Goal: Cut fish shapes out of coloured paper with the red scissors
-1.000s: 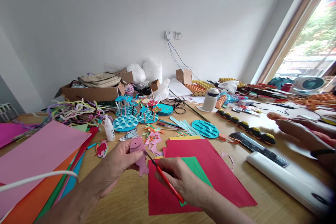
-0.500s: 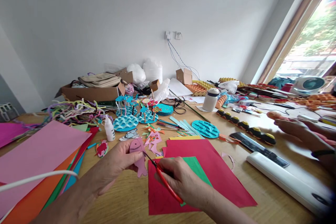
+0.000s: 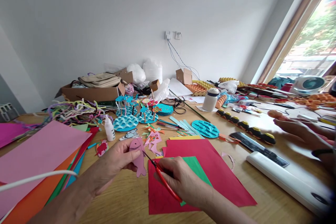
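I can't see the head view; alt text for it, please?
A left hand holds a pink fish cutout while the right hand holds red-handled scissors, tips at the fish's edge. Below the right hand lie a red sheet and a green sheet; a white bottle and pink scraps sit beyond.

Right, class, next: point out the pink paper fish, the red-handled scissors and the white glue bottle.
Pink paper fish (image 3: 140,162): head view, on its lower body.
Red-handled scissors (image 3: 166,185): head view, on the red handle.
White glue bottle (image 3: 109,130): head view, on the bottle's side.
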